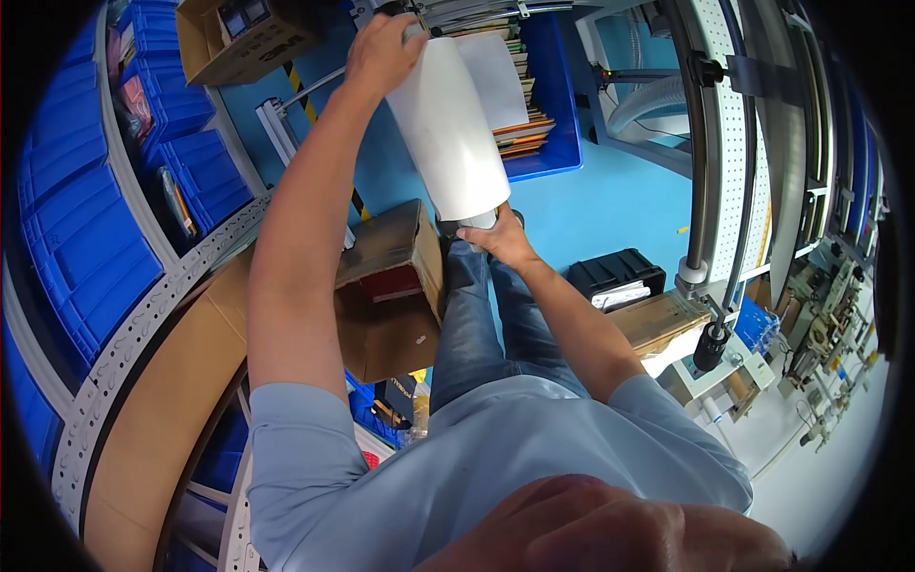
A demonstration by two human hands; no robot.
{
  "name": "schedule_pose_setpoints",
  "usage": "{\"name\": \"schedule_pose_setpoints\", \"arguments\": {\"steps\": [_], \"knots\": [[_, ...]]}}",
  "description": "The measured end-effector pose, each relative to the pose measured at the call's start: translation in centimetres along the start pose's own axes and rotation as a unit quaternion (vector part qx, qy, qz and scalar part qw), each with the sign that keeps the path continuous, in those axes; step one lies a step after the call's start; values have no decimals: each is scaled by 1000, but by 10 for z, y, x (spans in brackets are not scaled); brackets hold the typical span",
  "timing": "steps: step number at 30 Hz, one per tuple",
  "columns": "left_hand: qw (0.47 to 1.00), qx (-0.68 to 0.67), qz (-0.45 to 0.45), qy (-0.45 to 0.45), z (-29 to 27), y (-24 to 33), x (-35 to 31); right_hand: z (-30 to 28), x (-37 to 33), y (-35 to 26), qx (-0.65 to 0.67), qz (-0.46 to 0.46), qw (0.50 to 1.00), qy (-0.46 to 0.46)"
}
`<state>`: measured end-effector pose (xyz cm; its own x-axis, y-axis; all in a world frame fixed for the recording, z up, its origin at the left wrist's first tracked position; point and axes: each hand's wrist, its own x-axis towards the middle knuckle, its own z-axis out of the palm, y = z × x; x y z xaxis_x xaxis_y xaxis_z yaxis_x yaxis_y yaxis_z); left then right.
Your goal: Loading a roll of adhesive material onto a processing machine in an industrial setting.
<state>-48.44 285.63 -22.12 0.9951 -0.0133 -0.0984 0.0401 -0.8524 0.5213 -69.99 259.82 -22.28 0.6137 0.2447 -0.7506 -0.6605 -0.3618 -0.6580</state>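
A large white roll [453, 133] of sheet material lies lengthwise in front of me, tilted slightly, above my legs. My right hand [503, 238] grips its near end, with the thumb on the pale core and the other fingers mostly hidden beneath. My left hand [384, 55] is stretched to the far end, with its fingers curled over the roll's end beside a dark fitting. A loose white flap [498, 81] spreads to the right of the roll, over a blue bin [562, 143] filled with upright folders and sheets.
Blue bins [91, 219] fill the metal rack on the left. An open cardboard box [381, 315] stands beside my legs, and another carton [243, 43] is at the far left. On the right are a black crate [620, 272] and a tall machine frame [701, 143] with rollers.
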Motion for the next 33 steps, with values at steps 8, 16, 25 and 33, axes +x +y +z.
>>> {"name": "schedule_pose_setpoints", "arguments": {"steps": [8,16,25,33], "knots": [[900,309,259,-164,67,-49,104,9,-2,-9,-106,-11,992,70],[921,217,168,-275,41,21,111,-12,-4,2,-109,14,990,83],[936,178,162,-256,24,20,100,-9,-2,2,-103,-3,990,91],[937,175,137,-271,3,-7,96,-1,3,-38,-98,-38,993,44]]}}
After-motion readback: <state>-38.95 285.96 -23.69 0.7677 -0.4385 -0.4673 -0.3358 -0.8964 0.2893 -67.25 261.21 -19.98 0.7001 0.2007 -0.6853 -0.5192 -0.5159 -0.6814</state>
